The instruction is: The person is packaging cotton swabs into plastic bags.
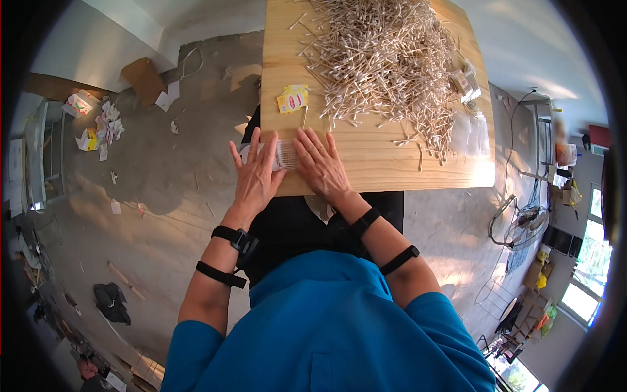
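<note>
A clear plastic packet with a row of cotton swabs (pixel 286 155) lies flat on the wooden table (pixel 392 173), near its front left corner. My left hand (pixel 253 178) rests at the packet's left side, fingers stretched out and the thumb toward the swabs. From the other side my right hand (pixel 324 171) lies with straight fingers against the packet's right end. Beyond my hands are a yellow printed card or wrapper (pixel 292 98) and a single loose swab (pixel 305 117). A large heap of loose cotton swabs (pixel 385 62) covers the far part of the table.
Clear plastic bags (pixel 470 136) and a filled packet (pixel 465 83) sit along the table's right edge. Paper scraps (pixel 109 122) and a cardboard piece (pixel 143 81) lie on the concrete floor at the left. A fan (pixel 528 225) stands to the right.
</note>
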The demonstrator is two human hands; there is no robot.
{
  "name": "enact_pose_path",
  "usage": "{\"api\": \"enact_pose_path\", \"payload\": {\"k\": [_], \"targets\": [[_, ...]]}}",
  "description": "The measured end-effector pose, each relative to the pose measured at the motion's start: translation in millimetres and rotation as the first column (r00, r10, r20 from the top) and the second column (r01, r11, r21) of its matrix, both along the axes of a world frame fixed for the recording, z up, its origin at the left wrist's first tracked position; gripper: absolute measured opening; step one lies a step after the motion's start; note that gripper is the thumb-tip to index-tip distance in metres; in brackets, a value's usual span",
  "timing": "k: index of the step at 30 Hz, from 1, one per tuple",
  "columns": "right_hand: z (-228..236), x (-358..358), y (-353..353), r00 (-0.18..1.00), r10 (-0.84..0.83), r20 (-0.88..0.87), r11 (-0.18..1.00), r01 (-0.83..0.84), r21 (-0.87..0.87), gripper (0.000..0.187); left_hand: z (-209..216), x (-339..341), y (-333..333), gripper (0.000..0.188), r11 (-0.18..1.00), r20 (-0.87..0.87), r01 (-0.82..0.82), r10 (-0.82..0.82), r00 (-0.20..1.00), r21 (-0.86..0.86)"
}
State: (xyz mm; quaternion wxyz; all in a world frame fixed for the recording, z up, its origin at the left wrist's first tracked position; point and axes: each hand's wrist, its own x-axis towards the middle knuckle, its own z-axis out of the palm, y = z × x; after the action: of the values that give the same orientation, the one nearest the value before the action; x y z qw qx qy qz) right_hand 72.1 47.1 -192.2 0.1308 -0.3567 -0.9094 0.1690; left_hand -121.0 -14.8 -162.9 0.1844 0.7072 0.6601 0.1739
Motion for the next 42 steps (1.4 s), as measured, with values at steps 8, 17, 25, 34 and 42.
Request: {"api": "enact_pose_path", "payload": {"k": [8,17,25,34,42], "targets": [[8.9,15.7,18.5,0.997,0.026,-0.068,0.999,-0.027,-0.025,0.063,0.2,4.4,4.6,0.083,0.994,-0.065,0.084,-0.079,0.995,0.070],[20.8,29.5,17.1,0.853,-0.270,-0.447,0.958,0.190,-0.216,0.046,4.4,6.6,6.6,0.066,0.984,0.337,-0.070,0.011,0.941,0.166],[2.4,-33.6,-10.2,0.580,-0.553,-0.598,0.830,0.324,-0.453,0.045,-8.2,36.8,24.7,0.049,0.903,0.693,-0.416,0.231,0.683,0.108],[-2.3,-48.1,-16.6,0.585,-0.534,-0.610,0.844,0.326,-0.427,0.044,-16.1,46.7,24.4,0.053,0.904,0.648,-0.417,0.260,0.716,0.098],[24.7,-28.8,-9.0,0.779,-0.373,-0.504,0.920,0.243,-0.306,0.056,-9.7,24.6,18.4,0.052,0.890,0.720,-0.435,0.213,0.660,0.135]]}}
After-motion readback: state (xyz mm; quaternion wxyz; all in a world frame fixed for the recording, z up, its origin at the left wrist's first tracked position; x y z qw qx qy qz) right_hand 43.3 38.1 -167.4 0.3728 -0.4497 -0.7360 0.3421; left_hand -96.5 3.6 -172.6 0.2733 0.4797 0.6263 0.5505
